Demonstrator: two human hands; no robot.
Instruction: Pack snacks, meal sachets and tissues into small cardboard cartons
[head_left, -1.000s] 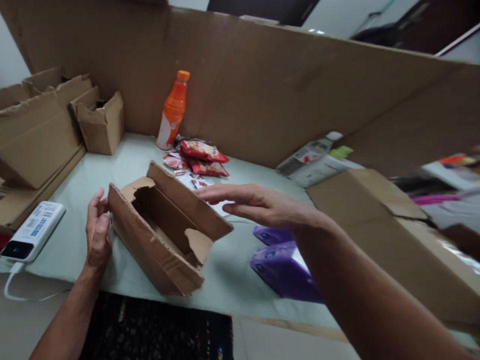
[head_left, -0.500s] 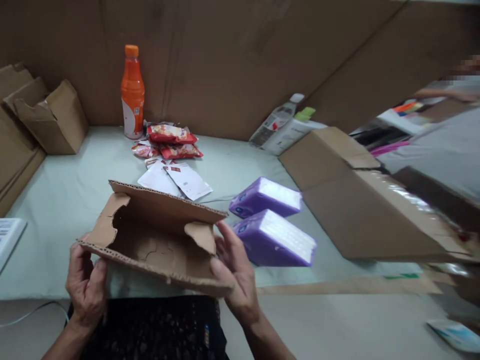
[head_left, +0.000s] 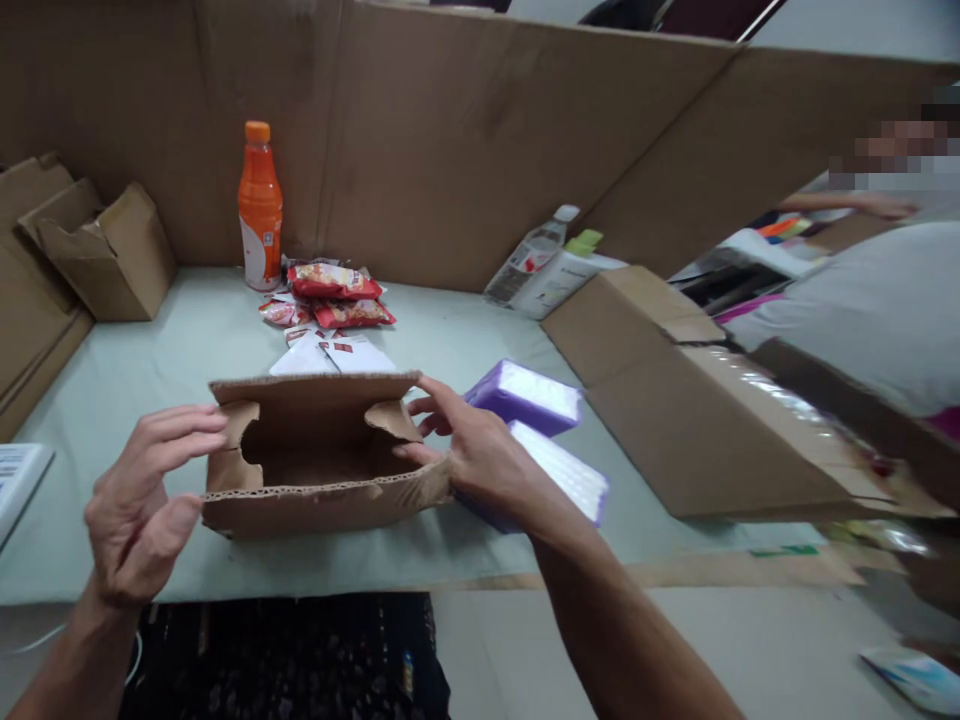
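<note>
A small cardboard box (head_left: 322,512) sits upright on the table near its front edge, its top open and its short end flaps folded inward. Its inside is dark, and I see nothing in it. At the box's left end, my left hand (head_left: 150,500) is open, fingers stretched toward the flap and thumb by the front corner. My right hand (head_left: 472,440) grips the right end, with the thumb by the inner flap and a finger at the back corner. Just beyond that hand lie two purple-and-white tissue packs (head_left: 536,390), partly covered by the hand and forearm.
Behind the box are white packets (head_left: 352,354), red snack bags (head_left: 334,281) and an orange drink bottle (head_left: 260,215). A clear bottle (head_left: 532,258) and a white bottle (head_left: 562,280) lean at the back right. Larger cardboard boxes (head_left: 660,420) stand right and left (head_left: 124,255). A co-worker (head_left: 877,290) is at far right.
The box has come down level onto the table from a tilted hold. My left hand has let go and spread its fingers. My right hand has shifted up along the right end.
</note>
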